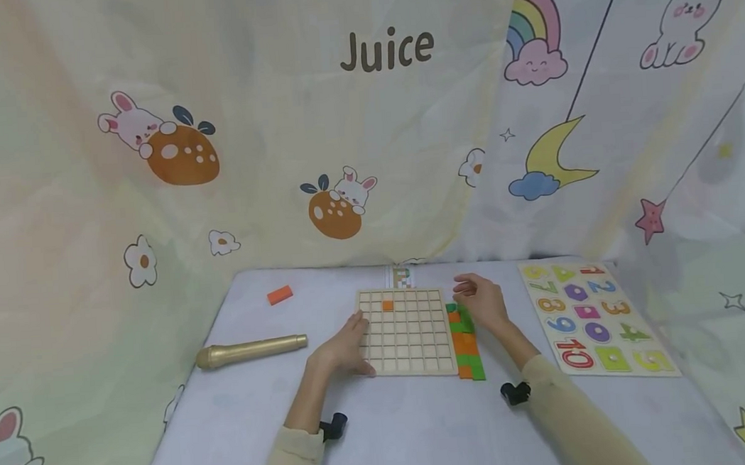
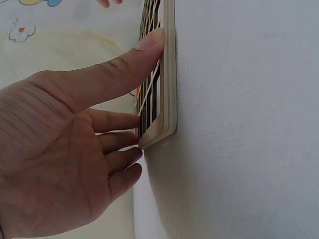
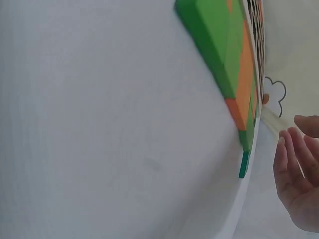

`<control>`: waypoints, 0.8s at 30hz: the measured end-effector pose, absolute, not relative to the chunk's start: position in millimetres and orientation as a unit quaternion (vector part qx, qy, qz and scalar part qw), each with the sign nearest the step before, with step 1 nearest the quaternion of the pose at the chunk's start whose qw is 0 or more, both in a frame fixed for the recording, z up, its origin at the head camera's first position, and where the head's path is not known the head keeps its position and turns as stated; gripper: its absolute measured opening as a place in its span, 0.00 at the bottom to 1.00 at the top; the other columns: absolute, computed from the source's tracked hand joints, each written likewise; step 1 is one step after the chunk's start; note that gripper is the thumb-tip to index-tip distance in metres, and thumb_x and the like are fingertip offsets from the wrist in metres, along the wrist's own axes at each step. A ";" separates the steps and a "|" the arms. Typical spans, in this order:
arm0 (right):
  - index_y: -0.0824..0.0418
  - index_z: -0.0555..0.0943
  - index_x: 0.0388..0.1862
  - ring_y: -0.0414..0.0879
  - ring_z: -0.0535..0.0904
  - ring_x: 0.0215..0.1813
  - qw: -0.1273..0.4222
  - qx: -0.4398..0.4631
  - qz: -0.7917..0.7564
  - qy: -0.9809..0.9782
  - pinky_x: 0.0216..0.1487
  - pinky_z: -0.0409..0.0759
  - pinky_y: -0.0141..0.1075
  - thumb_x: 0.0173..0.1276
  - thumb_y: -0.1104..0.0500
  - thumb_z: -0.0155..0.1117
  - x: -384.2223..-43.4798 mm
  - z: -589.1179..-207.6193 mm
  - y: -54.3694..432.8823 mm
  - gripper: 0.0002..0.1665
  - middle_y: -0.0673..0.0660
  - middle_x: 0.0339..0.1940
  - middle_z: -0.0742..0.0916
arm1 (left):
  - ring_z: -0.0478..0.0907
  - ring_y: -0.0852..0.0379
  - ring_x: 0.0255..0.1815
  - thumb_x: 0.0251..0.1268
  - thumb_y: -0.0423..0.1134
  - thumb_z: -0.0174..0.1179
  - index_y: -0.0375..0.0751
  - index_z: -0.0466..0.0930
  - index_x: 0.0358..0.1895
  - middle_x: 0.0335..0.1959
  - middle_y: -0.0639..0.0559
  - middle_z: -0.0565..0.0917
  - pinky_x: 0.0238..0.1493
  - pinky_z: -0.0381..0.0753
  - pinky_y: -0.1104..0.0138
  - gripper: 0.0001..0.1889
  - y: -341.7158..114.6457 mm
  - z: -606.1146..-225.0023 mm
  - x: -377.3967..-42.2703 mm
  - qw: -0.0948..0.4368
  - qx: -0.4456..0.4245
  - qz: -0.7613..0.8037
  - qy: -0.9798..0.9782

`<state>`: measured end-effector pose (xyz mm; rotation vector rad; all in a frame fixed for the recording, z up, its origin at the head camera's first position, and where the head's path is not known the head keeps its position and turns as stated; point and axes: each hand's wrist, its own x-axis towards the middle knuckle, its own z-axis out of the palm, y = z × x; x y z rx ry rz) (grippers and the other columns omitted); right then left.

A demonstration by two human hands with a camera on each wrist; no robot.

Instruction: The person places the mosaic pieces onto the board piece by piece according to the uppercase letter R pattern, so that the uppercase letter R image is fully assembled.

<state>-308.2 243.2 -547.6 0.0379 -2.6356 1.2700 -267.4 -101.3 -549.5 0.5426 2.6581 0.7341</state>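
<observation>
A wooden grid board (image 1: 411, 338) lies flat on the table, with one small orange square (image 1: 388, 305) in a cell near its far left. My left hand (image 1: 342, 348) rests at the board's left edge. In the left wrist view its thumb (image 2: 147, 50) lies along the near rim and its straight fingers touch the side. Green and orange blocks (image 1: 466, 348) line the board's right side. Over their far end hovers my right hand (image 1: 484, 304), fingers loosely bent, nothing seen between them. The right wrist view shows a dark green block (image 3: 244, 164) at the row's end.
To the left are an orange block (image 1: 279, 295) and a gold microphone-shaped object (image 1: 251, 350). A number-and-shape puzzle board (image 1: 598, 318) lies to the right. Behind the grid board is a small printed pattern card (image 1: 403, 277), close to the hanging cloth backdrop (image 1: 269, 217).
</observation>
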 end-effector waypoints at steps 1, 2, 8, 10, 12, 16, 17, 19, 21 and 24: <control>0.63 0.82 0.62 0.56 0.88 0.49 0.106 0.016 0.427 -0.898 0.53 0.88 0.52 0.69 0.64 0.72 -308.4 -547.9 244.5 0.23 0.61 0.47 0.91 | 0.43 0.40 0.86 0.39 0.44 0.87 0.29 0.55 0.81 0.86 0.36 0.47 0.85 0.51 0.50 0.65 -101.6 -549.1 -267.4 0.165 0.191 0.259 0.932; 0.64 0.82 0.62 0.56 0.88 0.49 0.103 0.017 0.421 -0.901 0.53 0.88 0.52 0.69 0.65 0.72 -308.7 -548.5 245.9 0.23 0.61 0.47 0.91 | 0.43 0.40 0.86 0.39 0.44 0.87 0.30 0.55 0.81 0.86 0.36 0.47 0.85 0.50 0.50 0.65 -102.1 -549.1 -267.7 0.165 0.190 0.260 0.932; 0.66 0.82 0.61 0.57 0.88 0.50 0.069 0.017 0.379 -0.922 0.53 0.87 0.52 0.65 0.66 0.72 -310.7 -555.5 254.9 0.25 0.62 0.49 0.91 | 0.43 0.40 0.86 0.39 0.43 0.87 0.29 0.55 0.81 0.86 0.36 0.47 0.84 0.51 0.49 0.64 -103.1 -548.5 -266.3 0.171 0.188 0.264 0.931; 0.66 0.82 0.61 0.57 0.87 0.51 0.057 0.022 0.370 -0.927 0.55 0.85 0.53 0.64 0.66 0.73 -311.1 -557.0 258.1 0.26 0.63 0.50 0.90 | 0.43 0.40 0.86 0.40 0.43 0.87 0.29 0.56 0.81 0.86 0.36 0.47 0.84 0.52 0.50 0.64 -102.7 -548.2 -266.0 0.171 0.188 0.264 0.931; 0.67 0.82 0.61 0.58 0.86 0.52 0.051 0.031 0.358 -0.932 0.57 0.84 0.54 0.63 0.66 0.74 -311.0 -557.3 261.6 0.26 0.63 0.51 0.90 | 0.43 0.40 0.86 0.40 0.42 0.87 0.29 0.56 0.81 0.86 0.36 0.48 0.84 0.52 0.50 0.63 -101.8 -547.9 -265.9 0.169 0.188 0.264 0.931; 0.68 0.83 0.60 0.58 0.87 0.52 0.041 0.052 0.332 -0.941 0.56 0.84 0.55 0.62 0.66 0.75 -311.5 -558.0 268.0 0.26 0.63 0.49 0.90 | 0.44 0.41 0.86 0.39 0.42 0.87 0.30 0.59 0.80 0.86 0.36 0.48 0.84 0.52 0.51 0.62 -99.6 -547.5 -266.1 0.166 0.188 0.260 0.932; 0.68 0.83 0.59 0.58 0.87 0.51 0.038 0.055 0.328 -0.942 0.56 0.85 0.54 0.61 0.66 0.76 -311.7 -557.9 268.9 0.26 0.63 0.48 0.91 | 0.44 0.41 0.87 0.39 0.42 0.87 0.30 0.59 0.80 0.86 0.36 0.49 0.84 0.53 0.51 0.62 -99.2 -547.3 -265.8 0.165 0.187 0.260 0.933; 0.69 0.84 0.57 0.56 0.87 0.48 0.034 0.064 0.323 -0.944 0.52 0.86 0.53 0.61 0.67 0.76 -312.5 -557.7 270.4 0.24 0.61 0.45 0.91 | 0.44 0.42 0.87 0.38 0.42 0.87 0.30 0.60 0.79 0.86 0.37 0.49 0.84 0.53 0.51 0.62 -99.0 -546.8 -265.8 0.165 0.186 0.257 0.934; 0.68 0.85 0.55 0.55 0.87 0.45 0.031 0.070 0.319 -0.945 0.50 0.86 0.51 0.61 0.67 0.75 -313.2 -556.5 271.3 0.22 0.60 0.43 0.91 | 0.44 0.42 0.87 0.38 0.42 0.87 0.30 0.60 0.80 0.86 0.37 0.49 0.84 0.53 0.52 0.62 -99.1 -546.3 -265.9 0.165 0.186 0.256 0.934; 0.68 0.86 0.54 0.53 0.86 0.43 0.029 0.077 0.316 -0.945 0.47 0.86 0.50 0.61 0.68 0.75 -314.6 -556.0 271.4 0.21 0.59 0.42 0.91 | 0.43 0.43 0.87 0.39 0.43 0.87 0.31 0.60 0.80 0.86 0.37 0.49 0.84 0.53 0.52 0.62 -100.2 -546.9 -266.4 0.166 0.186 0.254 0.934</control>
